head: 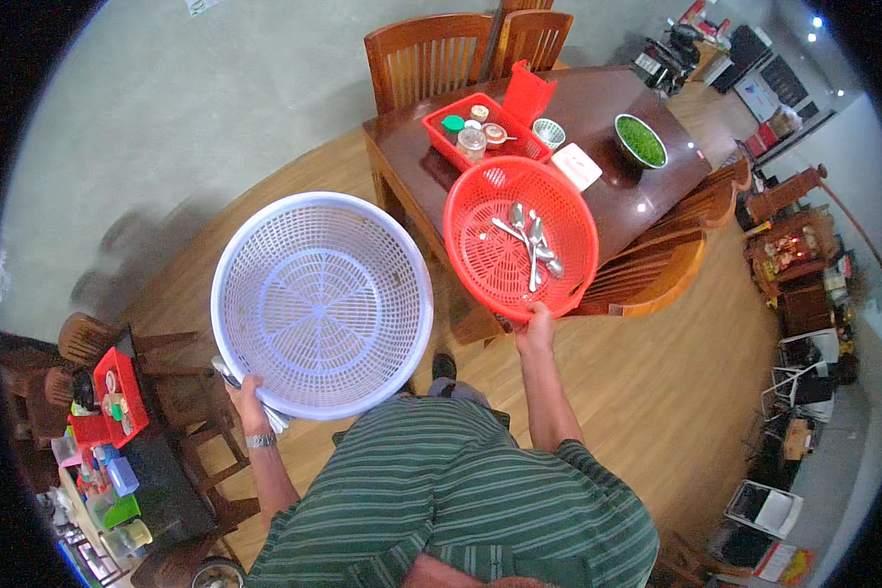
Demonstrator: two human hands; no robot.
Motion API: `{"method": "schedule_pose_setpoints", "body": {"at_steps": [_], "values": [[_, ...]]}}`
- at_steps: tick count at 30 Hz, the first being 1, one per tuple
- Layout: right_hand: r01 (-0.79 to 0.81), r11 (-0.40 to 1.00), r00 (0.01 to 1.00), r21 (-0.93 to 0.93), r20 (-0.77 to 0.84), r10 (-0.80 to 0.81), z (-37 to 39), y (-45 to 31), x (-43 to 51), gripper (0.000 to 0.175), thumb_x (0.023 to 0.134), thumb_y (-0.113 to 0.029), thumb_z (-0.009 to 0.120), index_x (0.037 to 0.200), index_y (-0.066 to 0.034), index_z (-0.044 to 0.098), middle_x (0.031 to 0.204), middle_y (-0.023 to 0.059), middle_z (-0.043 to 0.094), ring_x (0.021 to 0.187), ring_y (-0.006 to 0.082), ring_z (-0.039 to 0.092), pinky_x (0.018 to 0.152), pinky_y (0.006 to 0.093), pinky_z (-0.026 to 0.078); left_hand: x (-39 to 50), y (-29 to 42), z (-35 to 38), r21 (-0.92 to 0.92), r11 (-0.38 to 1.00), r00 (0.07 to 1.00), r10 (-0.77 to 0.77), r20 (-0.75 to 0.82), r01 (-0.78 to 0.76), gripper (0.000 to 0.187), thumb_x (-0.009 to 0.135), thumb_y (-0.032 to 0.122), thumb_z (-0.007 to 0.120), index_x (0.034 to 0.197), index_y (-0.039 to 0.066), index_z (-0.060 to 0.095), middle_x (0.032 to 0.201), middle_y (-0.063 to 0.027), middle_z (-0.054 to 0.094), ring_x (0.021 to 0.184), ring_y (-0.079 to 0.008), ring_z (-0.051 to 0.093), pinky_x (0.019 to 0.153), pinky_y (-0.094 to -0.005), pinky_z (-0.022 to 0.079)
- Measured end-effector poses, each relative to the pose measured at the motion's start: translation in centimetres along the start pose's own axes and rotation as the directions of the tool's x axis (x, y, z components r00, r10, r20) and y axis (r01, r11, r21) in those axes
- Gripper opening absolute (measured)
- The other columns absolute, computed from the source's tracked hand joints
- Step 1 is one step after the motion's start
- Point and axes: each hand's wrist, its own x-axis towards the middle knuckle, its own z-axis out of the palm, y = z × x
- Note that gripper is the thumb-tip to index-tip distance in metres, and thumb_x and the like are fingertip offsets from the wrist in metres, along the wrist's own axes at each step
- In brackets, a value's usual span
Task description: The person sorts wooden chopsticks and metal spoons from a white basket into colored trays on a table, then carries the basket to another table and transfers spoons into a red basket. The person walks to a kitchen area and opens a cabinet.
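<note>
At the centre left, my left hand (250,403) holds the lower left rim of a large pale blue plastic basket (320,305) with slotted walls. Metal utensils (226,372) and something white are also in that hand, beside the rim; their exact kinds are partly hidden. My right hand (536,331) grips the near rim of a smaller red plastic colander (485,257). Several metal spoons (535,231) lie loosely inside the colander, towards its right side. The blue basket looks empty. The colander's far edge overlaps the view of the dark wooden table (610,198).
On the table are a red tray (448,151) with lidded jars, a red holder (527,94), a small green-white basket (549,133), a white box (577,167) and a bowl of chopped greens (641,141). Wooden chairs (654,272) flank it. Another table with containers stands left.
</note>
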Motion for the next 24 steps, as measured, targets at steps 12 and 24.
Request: {"method": "schedule_pose_setpoints", "body": {"at_steps": [12, 24], "values": [[0.072, 0.953, 0.987, -0.295, 0.161, -0.025, 5.8, -6.9, -5.4, 0.022, 0.082, -0.003, 0.059, 0.103, 0.0012, 0.062, 0.092, 0.0055, 0.067, 0.07, 0.0185, 0.067, 0.058, 0.0346, 0.057, -1.1, 2.3, 12.7, -0.062, 0.977, 0.954, -0.184, 0.237, 0.204, 0.06, 0.072, 0.012, 0.064, 0.127, -0.001, 0.046, 0.115, -0.014, 0.058, 0.098, -0.0261, 0.059, 0.085, -0.0397, 0.053], [-0.071, 0.699, 0.962, -0.711, 0.137, 0.237, 4.5, -4.1, -4.0, 0.024, 0.083, -0.008, 0.059, 0.103, 0.0047, 0.065, 0.09, 0.012, 0.07, 0.071, 0.0218, 0.069, 0.06, 0.0367, 0.058, -4.4, -6.0, 20.9, -0.067, 0.927, 0.857, -0.311, 0.411, 0.368, 0.053, 0.079, 0.016, 0.068, 0.128, 0.001, 0.052, 0.115, -0.0083, 0.065, 0.1, -0.0192, 0.062, 0.092, -0.0375, 0.051]]}}
